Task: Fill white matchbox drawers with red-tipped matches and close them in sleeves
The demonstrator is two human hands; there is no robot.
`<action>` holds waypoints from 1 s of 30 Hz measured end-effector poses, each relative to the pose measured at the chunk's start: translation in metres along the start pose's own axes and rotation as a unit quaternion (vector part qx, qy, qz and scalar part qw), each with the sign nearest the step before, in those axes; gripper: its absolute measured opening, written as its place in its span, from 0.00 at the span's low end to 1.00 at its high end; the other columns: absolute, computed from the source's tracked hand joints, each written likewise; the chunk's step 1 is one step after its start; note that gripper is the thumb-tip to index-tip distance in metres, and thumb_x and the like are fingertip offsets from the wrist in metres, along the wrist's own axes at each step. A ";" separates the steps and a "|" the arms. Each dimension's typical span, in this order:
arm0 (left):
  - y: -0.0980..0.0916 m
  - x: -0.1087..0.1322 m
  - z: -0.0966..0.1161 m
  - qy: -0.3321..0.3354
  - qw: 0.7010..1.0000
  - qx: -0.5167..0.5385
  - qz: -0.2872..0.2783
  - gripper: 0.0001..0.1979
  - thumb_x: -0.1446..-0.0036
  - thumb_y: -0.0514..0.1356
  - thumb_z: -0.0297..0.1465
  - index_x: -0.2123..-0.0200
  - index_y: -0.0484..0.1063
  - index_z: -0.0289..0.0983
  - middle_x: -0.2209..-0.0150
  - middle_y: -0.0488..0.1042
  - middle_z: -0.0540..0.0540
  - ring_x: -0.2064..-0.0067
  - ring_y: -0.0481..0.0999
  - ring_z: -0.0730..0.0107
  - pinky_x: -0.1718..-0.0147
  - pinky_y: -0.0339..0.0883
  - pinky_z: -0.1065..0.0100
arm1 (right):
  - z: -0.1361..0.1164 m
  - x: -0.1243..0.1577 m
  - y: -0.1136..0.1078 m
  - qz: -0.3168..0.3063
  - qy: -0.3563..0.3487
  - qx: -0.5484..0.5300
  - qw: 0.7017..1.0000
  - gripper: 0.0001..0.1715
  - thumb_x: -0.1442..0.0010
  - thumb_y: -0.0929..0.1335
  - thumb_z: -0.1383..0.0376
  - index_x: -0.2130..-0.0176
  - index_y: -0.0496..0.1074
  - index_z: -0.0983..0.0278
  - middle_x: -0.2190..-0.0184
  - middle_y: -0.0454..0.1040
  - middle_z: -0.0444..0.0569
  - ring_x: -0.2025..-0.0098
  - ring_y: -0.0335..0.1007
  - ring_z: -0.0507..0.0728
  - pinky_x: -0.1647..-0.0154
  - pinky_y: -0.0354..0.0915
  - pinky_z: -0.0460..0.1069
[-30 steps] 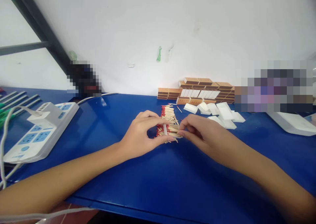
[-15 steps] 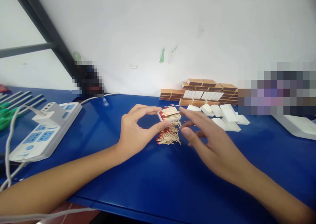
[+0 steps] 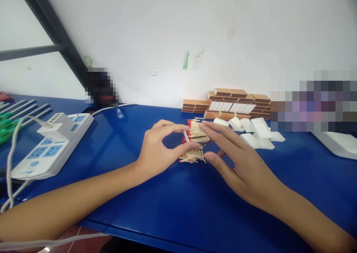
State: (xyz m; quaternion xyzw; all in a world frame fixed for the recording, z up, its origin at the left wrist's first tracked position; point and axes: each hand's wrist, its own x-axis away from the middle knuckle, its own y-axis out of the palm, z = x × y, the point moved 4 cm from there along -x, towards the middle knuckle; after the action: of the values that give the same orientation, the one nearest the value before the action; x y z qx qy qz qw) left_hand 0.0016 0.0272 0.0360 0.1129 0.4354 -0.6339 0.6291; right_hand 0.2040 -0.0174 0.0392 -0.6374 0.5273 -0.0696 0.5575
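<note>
Left hand (image 3: 157, 147) is pinching the match-filled tray (image 3: 186, 135) by the loose matches (image 3: 192, 156) while the right hand (image 3: 241, 158) is gripping nothing beside it, so imo a slip could be dumping everything out.

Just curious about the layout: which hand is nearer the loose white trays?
The right hand: it is just in front of the loose white trays. The left hand is farther left, gripping a tray of matches.
</note>
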 end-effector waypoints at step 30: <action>0.001 0.001 -0.003 0.011 0.999 -0.029 -0.018 0.19 0.47 0.75 0.45 0.56 0.83 0.42 0.58 0.83 0.44 0.55 0.80 0.60 0.54 0.74 0.56 | 0.112 0.007 -0.014 -0.175 0.280 0.141 0.933 0.22 0.32 0.65 0.50 0.71 0.72 0.60 0.73 0.77 0.52 0.74 0.72 0.60 0.73 0.60 0.54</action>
State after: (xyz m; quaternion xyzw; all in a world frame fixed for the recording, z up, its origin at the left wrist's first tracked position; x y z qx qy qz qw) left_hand 0.0007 0.0285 0.0333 0.0939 0.4625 -0.6308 0.6160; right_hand 0.2910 0.0461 0.0056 -0.5894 0.5270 -0.4154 0.4498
